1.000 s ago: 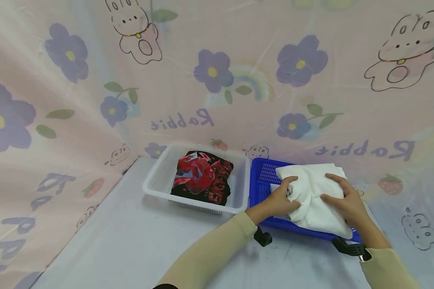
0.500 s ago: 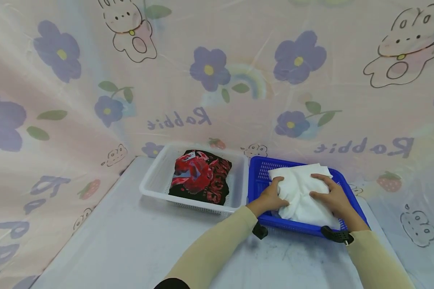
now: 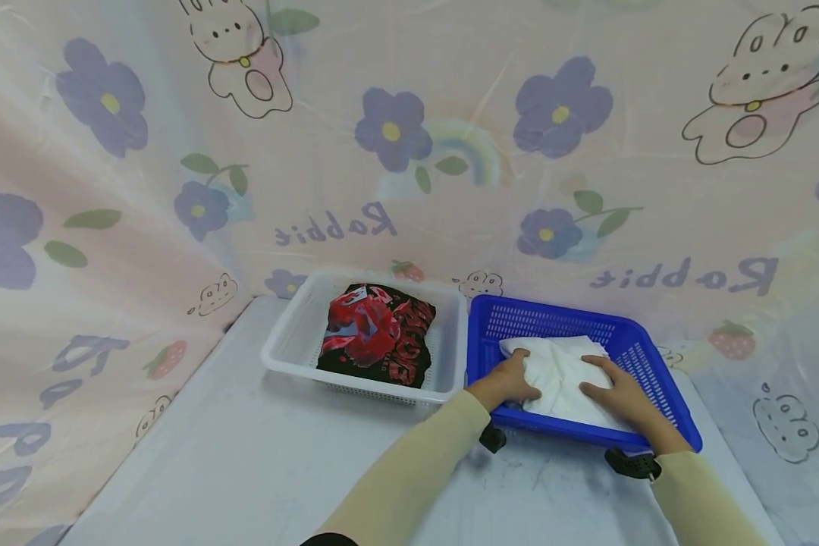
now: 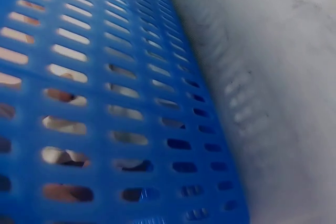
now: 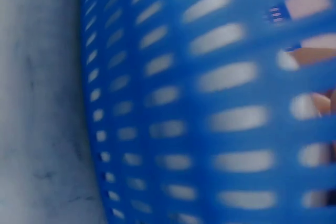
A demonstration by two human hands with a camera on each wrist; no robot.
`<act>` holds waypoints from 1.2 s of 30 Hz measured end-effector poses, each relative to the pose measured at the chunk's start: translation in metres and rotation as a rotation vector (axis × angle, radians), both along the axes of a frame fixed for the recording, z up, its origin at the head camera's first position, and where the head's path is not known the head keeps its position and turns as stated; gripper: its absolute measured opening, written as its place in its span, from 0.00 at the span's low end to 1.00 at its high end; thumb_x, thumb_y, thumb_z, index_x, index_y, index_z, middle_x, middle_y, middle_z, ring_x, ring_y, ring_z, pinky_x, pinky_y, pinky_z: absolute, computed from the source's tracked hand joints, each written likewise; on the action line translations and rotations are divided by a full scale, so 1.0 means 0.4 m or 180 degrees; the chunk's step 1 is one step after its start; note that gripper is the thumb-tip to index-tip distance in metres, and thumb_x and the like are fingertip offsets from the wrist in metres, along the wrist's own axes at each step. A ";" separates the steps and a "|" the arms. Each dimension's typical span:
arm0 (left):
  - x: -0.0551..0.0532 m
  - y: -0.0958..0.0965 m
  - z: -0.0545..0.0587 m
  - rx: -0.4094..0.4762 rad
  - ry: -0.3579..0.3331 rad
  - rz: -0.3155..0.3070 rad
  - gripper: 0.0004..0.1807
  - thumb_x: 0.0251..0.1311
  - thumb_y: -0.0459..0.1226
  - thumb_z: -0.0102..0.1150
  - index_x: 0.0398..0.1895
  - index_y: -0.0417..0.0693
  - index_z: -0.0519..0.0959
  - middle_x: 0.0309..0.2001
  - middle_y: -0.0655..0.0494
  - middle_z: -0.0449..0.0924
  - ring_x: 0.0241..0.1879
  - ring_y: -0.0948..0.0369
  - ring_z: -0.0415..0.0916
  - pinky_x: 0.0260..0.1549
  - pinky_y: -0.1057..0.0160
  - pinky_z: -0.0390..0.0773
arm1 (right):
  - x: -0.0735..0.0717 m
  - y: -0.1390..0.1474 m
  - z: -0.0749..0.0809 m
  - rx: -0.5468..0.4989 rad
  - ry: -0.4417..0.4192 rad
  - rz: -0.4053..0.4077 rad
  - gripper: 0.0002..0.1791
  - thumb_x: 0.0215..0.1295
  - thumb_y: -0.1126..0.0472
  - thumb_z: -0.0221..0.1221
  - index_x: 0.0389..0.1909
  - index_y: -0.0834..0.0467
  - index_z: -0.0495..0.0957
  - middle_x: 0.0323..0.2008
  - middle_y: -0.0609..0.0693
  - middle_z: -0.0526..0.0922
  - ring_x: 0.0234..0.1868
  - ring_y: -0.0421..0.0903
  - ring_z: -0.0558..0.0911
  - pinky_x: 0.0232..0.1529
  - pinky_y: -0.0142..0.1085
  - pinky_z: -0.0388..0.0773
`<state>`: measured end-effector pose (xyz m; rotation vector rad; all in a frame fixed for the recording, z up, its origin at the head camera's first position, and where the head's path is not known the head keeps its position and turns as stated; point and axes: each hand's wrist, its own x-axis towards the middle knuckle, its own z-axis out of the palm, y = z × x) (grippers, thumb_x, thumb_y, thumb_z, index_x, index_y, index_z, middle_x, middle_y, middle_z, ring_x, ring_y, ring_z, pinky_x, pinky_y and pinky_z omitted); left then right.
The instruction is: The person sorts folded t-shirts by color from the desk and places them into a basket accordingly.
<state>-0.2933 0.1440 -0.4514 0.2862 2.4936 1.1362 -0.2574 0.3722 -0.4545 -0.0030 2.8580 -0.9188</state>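
Note:
Inside the blue slotted basket lies a folded white cloth, its top lower than the basket's rim. My left hand holds the cloth's left side, thumb toward the front and fingers toward the back. On the right side my right hand holds it in the same way, with thumb and fingers spread over the edge. The undersides of both hands are hidden by cloth and basket. Each wrist view is filled by the basket wall from close outside, with white cloth and bits of fingers showing through the slots.
Left of the blue basket, close beside it, stands a white basket with a folded black garment printed in red. Both baskets are on a white-covered table. A patterned curtain hangs behind and along the left.
Both hands have lowered the folded white cloth into the blue basket, moving slightly left. More of the basket's back and right walls shows now. The white basket and black garment stay put.

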 end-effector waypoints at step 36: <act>0.036 -0.115 0.165 0.0822 0.1112 -0.0252 0.22 0.60 0.48 0.62 0.57 0.55 0.75 0.57 0.57 0.73 0.56 0.59 0.71 0.50 0.63 0.75 | 0.079 -0.073 0.174 0.0378 0.1478 -0.0010 0.31 0.61 0.56 0.61 0.62 0.66 0.68 0.61 0.74 0.63 0.59 0.71 0.63 0.48 0.68 0.66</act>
